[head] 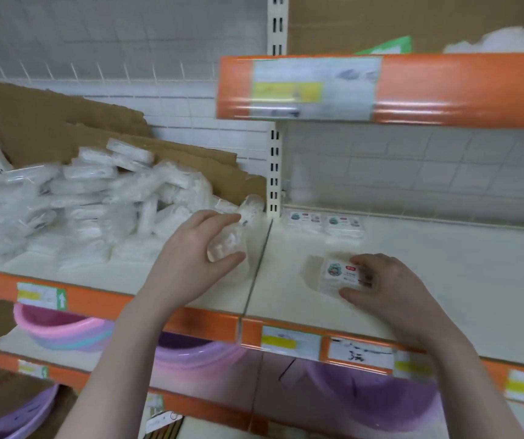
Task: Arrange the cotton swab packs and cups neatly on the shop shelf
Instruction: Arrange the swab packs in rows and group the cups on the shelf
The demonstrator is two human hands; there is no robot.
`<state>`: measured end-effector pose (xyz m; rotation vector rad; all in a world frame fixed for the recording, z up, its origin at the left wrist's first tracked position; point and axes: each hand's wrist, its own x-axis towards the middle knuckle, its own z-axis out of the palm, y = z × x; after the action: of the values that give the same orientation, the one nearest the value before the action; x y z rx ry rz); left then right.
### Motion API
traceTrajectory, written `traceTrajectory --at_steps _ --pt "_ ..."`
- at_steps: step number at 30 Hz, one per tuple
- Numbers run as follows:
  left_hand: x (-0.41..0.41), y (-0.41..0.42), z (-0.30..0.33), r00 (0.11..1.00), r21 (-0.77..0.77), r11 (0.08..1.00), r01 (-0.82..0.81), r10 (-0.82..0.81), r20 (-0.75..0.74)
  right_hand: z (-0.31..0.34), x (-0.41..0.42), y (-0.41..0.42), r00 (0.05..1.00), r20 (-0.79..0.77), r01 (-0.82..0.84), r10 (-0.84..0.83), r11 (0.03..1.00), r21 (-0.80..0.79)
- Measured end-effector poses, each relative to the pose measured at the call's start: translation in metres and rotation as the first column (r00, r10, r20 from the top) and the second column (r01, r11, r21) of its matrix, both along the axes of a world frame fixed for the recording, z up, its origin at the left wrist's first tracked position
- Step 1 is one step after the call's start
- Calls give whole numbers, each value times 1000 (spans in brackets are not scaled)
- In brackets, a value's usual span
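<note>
The left hand is curled round a clear cup, which is held tilted above the shelf, close to the seam between the two shelf boards. The right hand is clamped on a labelled swab pack, pinched between thumb and fingers and lying on the right board near its front. Two more packs are set side by side at the back of the right board, just beside the upright. A loose pile of white wrapped packs is heaped on the left board, with torn cardboard leaning behind it. Pink and purple basins are seen on the shelf below.
</note>
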<state>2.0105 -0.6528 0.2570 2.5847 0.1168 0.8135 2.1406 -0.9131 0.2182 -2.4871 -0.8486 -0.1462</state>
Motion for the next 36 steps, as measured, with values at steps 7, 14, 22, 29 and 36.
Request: traceTrajectory --at_steps 7,14,22,29,36 --pt "49 -84 -12 1000 -63 998 -19 18 -8 0 64 -75 1000 -4 16 -16 999 -28" --pt "78 -124 -28 993 -74 993 -92 87 -74 8 108 -91 1000 22 7 -6 999 -39" --pt "89 -125 -33 986 -66 991 -120 111 -126 20 150 -71 998 -67 11 -13 999 -34" --pt "97 -117 -29 985 -56 992 -112 103 -140 14 184 -54 991 -128 21 -34 994 -105" --pt "101 -118 -29 981 -47 992 -120 112 -156 7 196 -47 985 -173 -36 17 994 -106"
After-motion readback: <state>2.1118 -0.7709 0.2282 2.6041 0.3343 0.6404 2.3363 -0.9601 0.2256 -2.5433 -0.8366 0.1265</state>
